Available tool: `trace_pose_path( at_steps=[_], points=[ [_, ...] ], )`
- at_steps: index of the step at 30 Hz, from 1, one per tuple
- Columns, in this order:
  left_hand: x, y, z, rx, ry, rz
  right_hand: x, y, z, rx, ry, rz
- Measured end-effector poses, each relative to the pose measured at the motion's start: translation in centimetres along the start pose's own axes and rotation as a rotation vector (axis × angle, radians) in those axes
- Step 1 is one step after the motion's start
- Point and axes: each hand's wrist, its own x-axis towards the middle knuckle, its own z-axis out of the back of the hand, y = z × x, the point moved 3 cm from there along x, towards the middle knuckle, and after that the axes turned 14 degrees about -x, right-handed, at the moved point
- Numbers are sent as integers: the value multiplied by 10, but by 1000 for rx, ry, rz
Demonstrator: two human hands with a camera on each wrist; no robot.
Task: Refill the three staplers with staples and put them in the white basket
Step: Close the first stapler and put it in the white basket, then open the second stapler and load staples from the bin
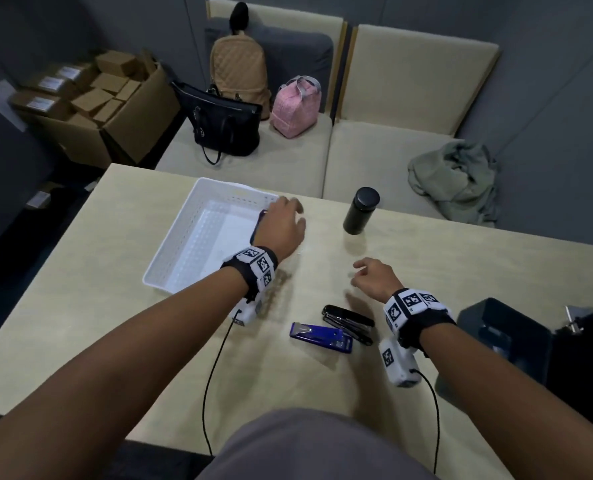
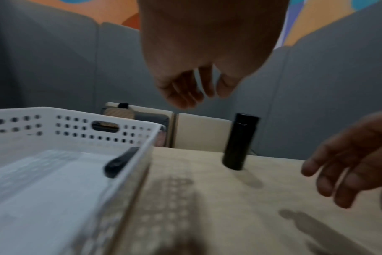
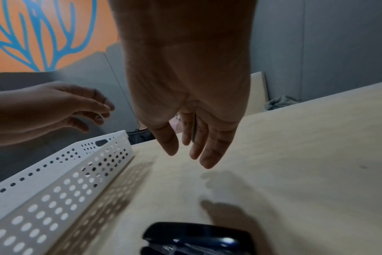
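Observation:
A white perforated basket sits on the table's far left. One dark stapler lies inside it against the right wall, also visible in the left wrist view as the dark stapler. My left hand hovers over that wall of the basket, fingers loosely curled and holding nothing. My right hand floats above the bare table with relaxed fingers, empty. A blue stapler and a black stapler lie side by side nearer me, below the right wrist; the black stapler shows at the frame bottom.
A black bottle stands upright right of the basket. A dark open box sits at the table's right edge. Beyond the table is a sofa with bags and a grey garment.

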Motion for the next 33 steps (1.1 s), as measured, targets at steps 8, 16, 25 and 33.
trace_pose_path(
  at_steps=[8,16,25,33],
  points=[
    [-86,-34,-134,359,805,44,-39,-84,7,-91,36,-25],
    [-111,-58,-183,587,806,-53,-65,-140,7,-107,114,17],
    [-135,-97,-196,423,799,-177,-78,-145,1,-294,123,150],
    [-151,-106,-166,326,714,-251,-95,-126,-5,-461,-30,249]
  ],
)
